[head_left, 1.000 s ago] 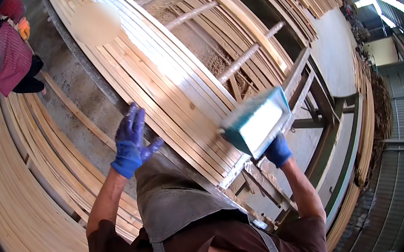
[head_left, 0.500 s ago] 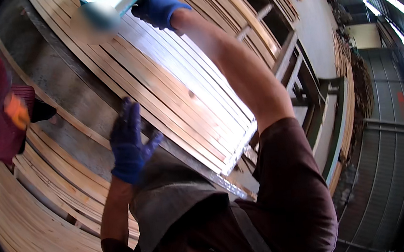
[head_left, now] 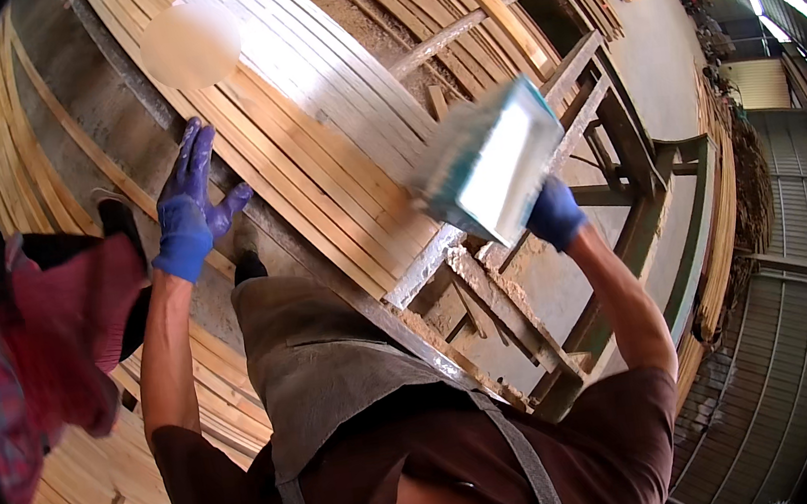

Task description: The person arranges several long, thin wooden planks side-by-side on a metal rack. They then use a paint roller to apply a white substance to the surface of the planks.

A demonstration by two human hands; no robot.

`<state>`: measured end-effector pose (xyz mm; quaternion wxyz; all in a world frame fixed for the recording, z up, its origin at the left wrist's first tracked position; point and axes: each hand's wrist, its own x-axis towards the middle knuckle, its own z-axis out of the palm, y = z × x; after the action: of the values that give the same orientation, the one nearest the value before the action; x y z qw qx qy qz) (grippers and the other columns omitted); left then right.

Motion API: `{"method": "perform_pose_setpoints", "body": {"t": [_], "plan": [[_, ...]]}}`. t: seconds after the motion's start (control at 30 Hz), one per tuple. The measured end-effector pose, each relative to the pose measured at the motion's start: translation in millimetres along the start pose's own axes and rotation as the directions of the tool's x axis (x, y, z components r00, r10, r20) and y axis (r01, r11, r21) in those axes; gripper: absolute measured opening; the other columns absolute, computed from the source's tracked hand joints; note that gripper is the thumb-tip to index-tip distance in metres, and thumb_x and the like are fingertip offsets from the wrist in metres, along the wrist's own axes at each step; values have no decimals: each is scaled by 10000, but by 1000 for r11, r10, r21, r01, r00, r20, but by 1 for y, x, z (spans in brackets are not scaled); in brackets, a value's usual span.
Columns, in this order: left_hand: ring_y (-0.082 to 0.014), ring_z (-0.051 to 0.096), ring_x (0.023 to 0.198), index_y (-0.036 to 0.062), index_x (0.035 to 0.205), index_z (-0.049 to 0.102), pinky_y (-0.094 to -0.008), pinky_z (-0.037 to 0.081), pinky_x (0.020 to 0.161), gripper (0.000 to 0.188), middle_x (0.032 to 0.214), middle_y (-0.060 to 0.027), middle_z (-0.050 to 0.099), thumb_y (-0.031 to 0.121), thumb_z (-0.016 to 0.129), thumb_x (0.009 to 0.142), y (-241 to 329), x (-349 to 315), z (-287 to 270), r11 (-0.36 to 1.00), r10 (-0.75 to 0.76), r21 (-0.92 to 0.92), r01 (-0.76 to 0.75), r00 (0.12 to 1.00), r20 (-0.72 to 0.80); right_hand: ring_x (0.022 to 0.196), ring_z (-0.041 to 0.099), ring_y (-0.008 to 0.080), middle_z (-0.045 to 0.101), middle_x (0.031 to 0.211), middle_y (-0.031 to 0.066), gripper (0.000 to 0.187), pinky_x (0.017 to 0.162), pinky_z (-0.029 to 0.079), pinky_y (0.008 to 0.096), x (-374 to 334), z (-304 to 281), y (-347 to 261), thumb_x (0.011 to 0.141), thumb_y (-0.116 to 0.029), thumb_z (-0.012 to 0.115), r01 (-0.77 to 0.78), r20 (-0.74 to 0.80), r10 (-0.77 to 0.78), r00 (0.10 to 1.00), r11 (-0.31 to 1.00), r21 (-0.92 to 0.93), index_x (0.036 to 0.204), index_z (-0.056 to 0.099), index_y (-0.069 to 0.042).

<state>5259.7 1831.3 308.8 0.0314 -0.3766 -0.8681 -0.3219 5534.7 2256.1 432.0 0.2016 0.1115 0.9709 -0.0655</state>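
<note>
While the right hand (head_left: 554,215), in a blue glove, is clenched on the near end of a flat rectangular block (head_left: 491,163) with teal sides and a pale face, the block hangs blurred above the near right edge of the stacked wooden slats (head_left: 308,133), over the rough timber frame (head_left: 610,126) that carries them. Its kind is hard to tell; it looks like a sanding or rubbing block. The left hand (head_left: 189,210), also gloved blue, lies spread, fingers apart, by the slats' near left edge, apparently pressed flat there, though contact is hard to confirm. To do this well, I judge the pale face should meet the slats flat, not on a corner, and travel along the grain. The spread hand should stay out of the block's path while steadying the stack. Another person's red sleeve (head_left: 49,316) is close on the left, so strokes should stay clear of it.
</note>
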Motion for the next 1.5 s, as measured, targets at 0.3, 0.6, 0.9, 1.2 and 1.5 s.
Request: {"method": "perform_pose_setpoints", "body": {"t": [0.3, 0.6, 0.9, 1.2, 1.5], "plan": [[-287, 265, 1465, 162, 1515, 327, -466, 227, 1190, 889, 1579, -95, 307, 607, 629, 807, 17, 11, -16, 919, 117, 360, -160, 983, 139, 845, 671, 389, 705, 887, 172, 239, 732, 544, 446, -73, 10, 10, 762, -175, 687, 2, -134, 13, 991, 994, 109, 983, 700, -85], [-278, 454, 1350, 126, 1340, 559, -494, 278, 1155, 675, 1418, -83, 530, 562, 602, 826, 2, 20, -3, 941, 308, 149, -304, 951, -9, 964, 660, 370, 686, 1031, 200, 352, 793, 533, 448, 80, 3, -71, 813, -187, 677, 72, -263, -9, 965, 971, 230, 1137, 648, -53], [-240, 394, 1399, 170, 1393, 526, -428, 324, 1124, 723, 1494, -40, 458, 491, 697, 768, 11, 10, -5, 945, 208, 241, -222, 975, 82, 854, 653, 432, 679, 908, 260, 293, 718, 520, 484, 164, -47, -136, 938, -280, 540, 96, -237, -50, 970, 978, 185, 992, 663, -20], [-285, 333, 1432, 119, 1435, 468, -394, 261, 1187, 770, 1530, -97, 397, 454, 732, 795, 9, 14, -16, 964, 140, 180, -195, 950, 278, 873, 669, 390, 700, 904, 186, 205, 726, 544, 461, -75, 50, -19, 818, -186, 642, 109, -296, -95, 951, 994, 32, 981, 698, -75], [-275, 369, 1411, 93, 1437, 460, -388, 303, 1174, 698, 1498, -125, 435, 395, 683, 849, 3, 13, -21, 923, 251, 240, -302, 942, 221, 838, 698, 358, 715, 895, 180, 248, 731, 557, 421, -161, 51, -102, 774, -179, 677, -35, -125, 100, 987, 895, 445, 990, 715, -63]]}}
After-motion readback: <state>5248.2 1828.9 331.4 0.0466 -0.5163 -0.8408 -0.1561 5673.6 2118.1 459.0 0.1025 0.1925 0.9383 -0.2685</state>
